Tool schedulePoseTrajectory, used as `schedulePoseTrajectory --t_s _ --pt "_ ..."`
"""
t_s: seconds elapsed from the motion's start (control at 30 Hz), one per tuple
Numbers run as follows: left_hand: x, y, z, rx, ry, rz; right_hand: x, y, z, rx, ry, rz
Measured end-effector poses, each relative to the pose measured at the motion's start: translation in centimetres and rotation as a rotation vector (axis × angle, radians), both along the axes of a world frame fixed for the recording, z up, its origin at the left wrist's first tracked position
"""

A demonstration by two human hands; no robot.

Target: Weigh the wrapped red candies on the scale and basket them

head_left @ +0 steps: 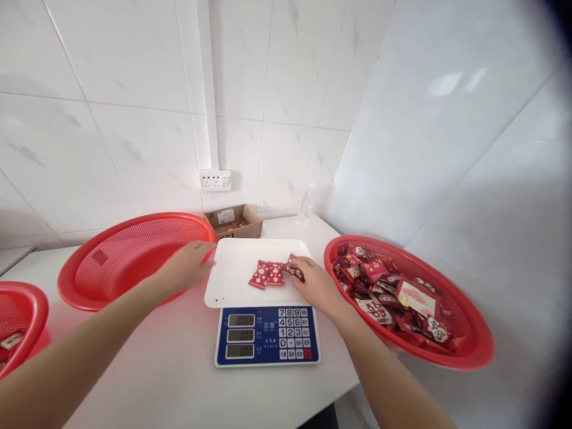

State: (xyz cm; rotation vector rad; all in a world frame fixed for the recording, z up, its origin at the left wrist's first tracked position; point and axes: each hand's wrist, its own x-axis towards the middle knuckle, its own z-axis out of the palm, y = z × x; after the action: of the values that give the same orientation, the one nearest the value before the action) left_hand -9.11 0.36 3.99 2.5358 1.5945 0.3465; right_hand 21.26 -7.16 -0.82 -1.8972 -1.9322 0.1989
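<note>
Pinching a dark packet [292, 271] in the right hand [317, 289] beside red packets [260, 274] already on the white tray [235, 259], with left hand [185, 268] fingers spread and a laden basket [485, 348] apparently remaining.

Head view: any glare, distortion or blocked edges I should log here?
Head view: glare shows as two pale patches on the glossy right-hand wall; a blurred dark area borders the right edge; the right-hand red basket looks stretched, likely wide-angle distortion; the scale's digits are faint.

There are 3 baskets [485, 348], 2 hands [317, 289], 1 scale [268, 336], 1 box [249, 229].
</note>
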Motion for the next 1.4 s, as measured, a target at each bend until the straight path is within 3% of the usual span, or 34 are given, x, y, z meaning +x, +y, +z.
schedulePoseTrajectory --t_s 0.17,0.3,0.43,0.57,0.67,0.83,0.93,1.03,1.2,1.4 --pt "6.4 -1.7 -1.8 -0.122 -0.063 -0.38 -0.7 0.2 0.0 -0.037 -0.059 -0.024" --pt "9.7 -1.8 -2.7 -0.138 -0.057 -0.506 -0.9 0.1 -0.4 -0.035 -0.069 -0.049" --pt "10.4 -1.1 -3.4 -0.114 -0.062 -0.442 -0.3 0.2 -0.9 -0.018 -0.034 -0.079" --pt "9.3 -0.9 -3.5 -0.098 -0.093 -0.349 0.1 0.2 -1.0 0.0 0.029 -0.11" --pt "7.2 -0.7 -2.3 -0.056 -0.133 -0.243 0.0 0.1 -0.8 0.013 0.089 -0.119" --pt "2.0 0.3 1.3 0.02 -0.218 0.023 0.2 0.1 -0.3 0.043 0.192 -0.131" --pt "0.3 0.5 2.0 -0.038 -0.283 0.11 0.3 0.3 -0.1 0.062 0.268 -0.129" --pt "1.4 -0.4 1.2 -0.212 -0.396 0.059 -0.1 0.7 -0.1 0.059 0.357 -0.112" --pt "7.0 -2.5 -1.4 -0.553 -0.608 -0.087 -1.8 1.2 -0.1 0.023 0.548 -0.031" --pt "11.2 -3.0 -3.0 -0.608 -0.707 -0.124 -2.7 1.2 -0.4 -0.026 0.841 0.011"
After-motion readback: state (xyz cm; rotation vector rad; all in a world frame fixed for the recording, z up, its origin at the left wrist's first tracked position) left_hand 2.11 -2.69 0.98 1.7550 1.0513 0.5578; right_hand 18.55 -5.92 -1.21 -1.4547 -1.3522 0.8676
